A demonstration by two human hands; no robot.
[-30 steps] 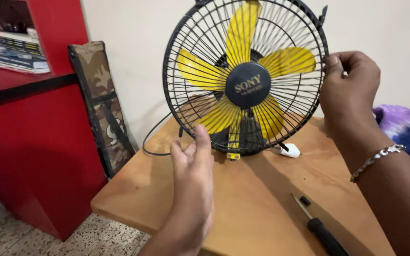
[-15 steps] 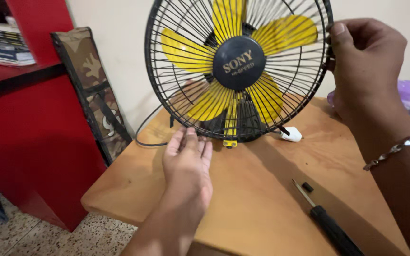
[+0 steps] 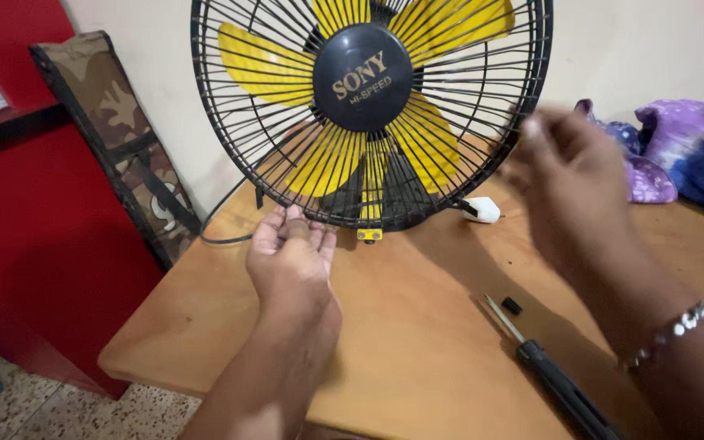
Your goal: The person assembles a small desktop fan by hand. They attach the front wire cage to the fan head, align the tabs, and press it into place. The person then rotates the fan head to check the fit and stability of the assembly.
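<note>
Wooden worktop point(image 3: 417, 342) held a black-caged fan point(image 3: 368, 114) with yellow blades.
My left hand point(image 3: 291, 257) touched its lower rim, fingers loosely spread; my right hand point(image 3: 572, 187) hung blurred beside it, grip unclear; a screwdriver point(image 3: 547, 375) lay nearby.

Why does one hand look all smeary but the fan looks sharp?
In the head view, the right hand is blurred, a sign of motion; the fan and the left hand at its lower rim look sharp; the screwdriver lies in soft shadow on the wooden table.
</note>
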